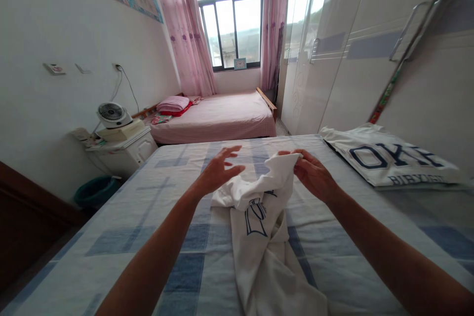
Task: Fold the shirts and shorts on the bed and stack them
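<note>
A crumpled white shirt (259,256) with a dark blue print lies on the bed (155,237), its upper part lifted off the sheet. My right hand (314,173) pinches a raised edge of the shirt between thumb and fingers. To the left, my left hand (220,170) is open, fingers apart, just above the cloth and holding nothing. Which part of the shirt is pinched I cannot tell. Folds hide part of the print.
A folded white garment with dark letters (392,158) lies at the bed's right edge. Beyond stands a pink-covered bed (222,113). A fan (113,114) sits on a cabinet (129,150) at left, near a green bin (96,191). Wardrobe doors (344,59) line the right.
</note>
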